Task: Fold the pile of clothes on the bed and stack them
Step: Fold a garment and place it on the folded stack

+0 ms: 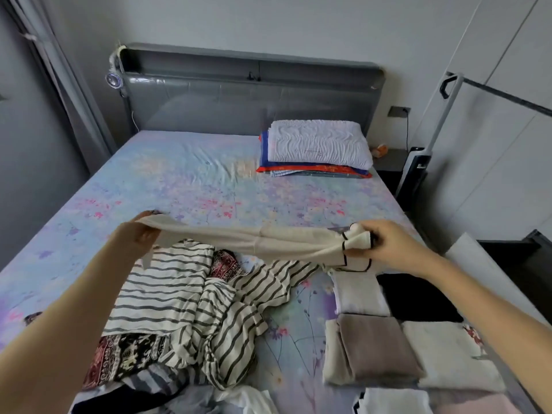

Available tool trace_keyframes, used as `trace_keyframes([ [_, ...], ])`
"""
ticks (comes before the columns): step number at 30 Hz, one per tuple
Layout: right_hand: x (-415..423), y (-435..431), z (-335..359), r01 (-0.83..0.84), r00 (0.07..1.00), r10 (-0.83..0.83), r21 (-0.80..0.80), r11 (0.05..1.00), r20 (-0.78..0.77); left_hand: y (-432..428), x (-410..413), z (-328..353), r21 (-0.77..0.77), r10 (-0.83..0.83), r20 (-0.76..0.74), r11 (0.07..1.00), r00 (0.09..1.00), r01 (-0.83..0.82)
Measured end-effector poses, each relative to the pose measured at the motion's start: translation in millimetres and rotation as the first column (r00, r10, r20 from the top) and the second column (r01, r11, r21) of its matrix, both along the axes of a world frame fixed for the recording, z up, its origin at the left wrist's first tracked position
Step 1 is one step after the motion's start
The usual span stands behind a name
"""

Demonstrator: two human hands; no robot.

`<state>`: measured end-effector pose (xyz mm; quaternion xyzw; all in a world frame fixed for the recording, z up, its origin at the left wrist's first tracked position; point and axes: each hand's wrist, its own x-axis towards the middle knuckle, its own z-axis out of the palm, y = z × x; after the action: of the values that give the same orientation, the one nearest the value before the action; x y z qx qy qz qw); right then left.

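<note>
Above the near half of the bed, the left hand (140,238) pinches one end of a cream soft-knit garment with thin black piping (254,241), its fingers curled over the edge. The right hand (388,245) grips the other end, bunched into a wad where the piping shows. The cloth stretches between them as a long, narrow, slightly sagging band, and its right corner droops below the right hand.

Just under the left hand and spreading toward the person lies a crumpled heap of white jersey with dark grey stripes (191,297), rumpled in deep folds. A dark red and black paisley-print fabric (125,358) pokes out beneath its near edge.

Below the right hand sit flat folded rectangles: a white folded piece (361,294), a black folded piece (418,297) beside it, and nearer the person a taupe folded piece (376,351) beside an off-white folded piece (448,354).

Beyond both hands runs the pastel floral bed sheet (194,180), lightly creased. Further off on the right-hand side, a white pillow with a wavy quilted surface (319,143) rests on a folded red-and-blue blanket (313,170) — behind it stands the padded grey headboard (251,94).
</note>
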<state>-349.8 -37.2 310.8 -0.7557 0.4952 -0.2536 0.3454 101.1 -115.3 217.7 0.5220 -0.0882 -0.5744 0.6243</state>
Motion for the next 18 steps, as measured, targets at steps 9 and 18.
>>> trace_keyframes([
  [9,14,95,-126,-0.128,0.933,0.289,0.548,0.826,-0.217,129,-4,-121,0.398,0.326,-0.455,0.907,0.829,-0.138],
  [18,27,169,-232,-0.055,0.868,0.415,0.777,0.627,-0.273,219,-5,-144,0.427,0.156,-0.395,0.903,0.905,0.031],
])
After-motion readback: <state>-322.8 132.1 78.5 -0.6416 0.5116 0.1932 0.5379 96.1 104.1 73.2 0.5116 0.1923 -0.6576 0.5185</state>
